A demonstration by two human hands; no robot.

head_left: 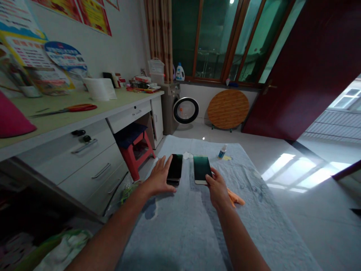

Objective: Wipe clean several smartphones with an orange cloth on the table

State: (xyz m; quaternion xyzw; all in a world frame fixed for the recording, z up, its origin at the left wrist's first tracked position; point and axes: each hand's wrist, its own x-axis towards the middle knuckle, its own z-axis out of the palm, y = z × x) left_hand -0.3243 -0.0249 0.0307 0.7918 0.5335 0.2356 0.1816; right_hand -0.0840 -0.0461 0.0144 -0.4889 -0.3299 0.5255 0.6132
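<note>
My right hand [218,186] grips a white-edged smartphone [202,169] by its lower right corner, thumb over the front and dark screen facing up. To the left, a black smartphone [175,167] lies on the light blue cloth [180,226]. My left hand [160,177] is beside it with fingers spread, fingertips along its left edge and thumb stretched out below its bottom end. Whether those fingers touch the phone I cannot tell. An orange cloth [236,197] lies partly behind my right wrist. A small bottle with a blue label [222,152] stands beyond the phones.
A desk [124,99] runs along the left wall, with scissors [70,109] and a paper roll [98,89] on top. A red stool [135,150] stands beside it. Further back are a washing machine with its door [186,110] open and a round wooden tabletop [228,109].
</note>
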